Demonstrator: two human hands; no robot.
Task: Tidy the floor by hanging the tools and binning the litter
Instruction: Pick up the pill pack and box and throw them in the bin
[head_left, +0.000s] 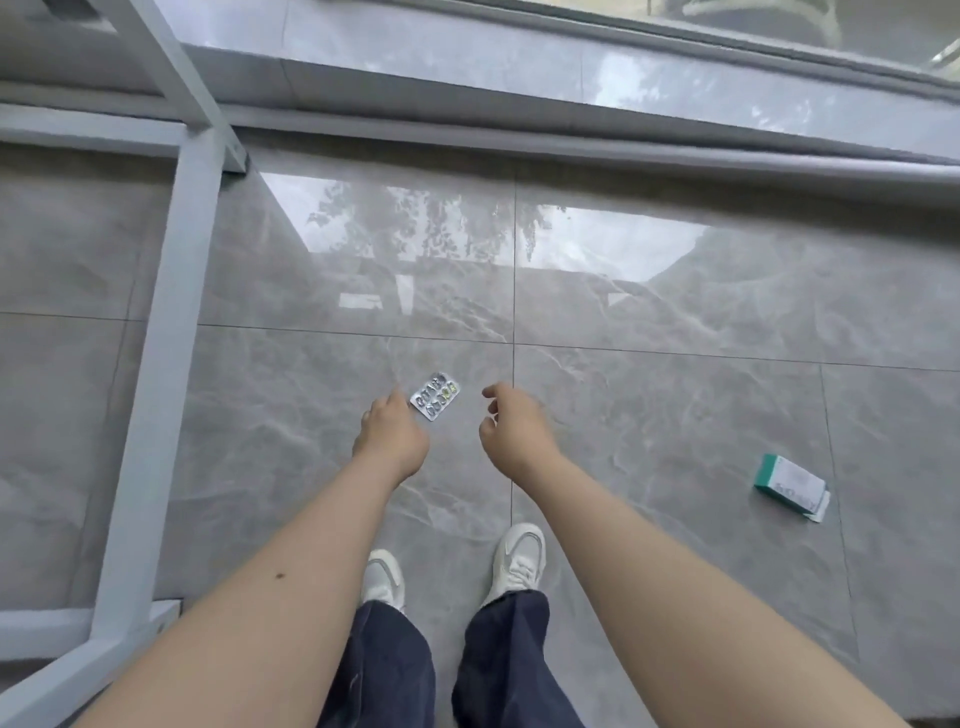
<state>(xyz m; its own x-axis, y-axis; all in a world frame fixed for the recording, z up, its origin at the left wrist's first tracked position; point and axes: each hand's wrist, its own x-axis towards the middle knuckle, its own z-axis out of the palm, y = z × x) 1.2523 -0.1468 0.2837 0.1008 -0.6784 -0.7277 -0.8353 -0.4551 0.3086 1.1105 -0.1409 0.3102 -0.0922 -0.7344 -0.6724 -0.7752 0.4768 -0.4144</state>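
Observation:
A silver blister pack (434, 396) sticks out from the fingertips of my left hand (390, 437), which pinches its lower-left corner above the grey tiled floor (675, 291). My right hand (511, 434) hovers just right of the pack with its fingers loosely curled and apart, holding nothing. A green and white carton (792, 486) lies on the floor far to the right, well away from both hands. No tools or bin are in view.
A grey metal rack frame (166, 291) stands along the left side. A raised tiled step (571, 140) runs across the far side below a window. My white shoes (517, 564) stand on the tiles just under my arms.

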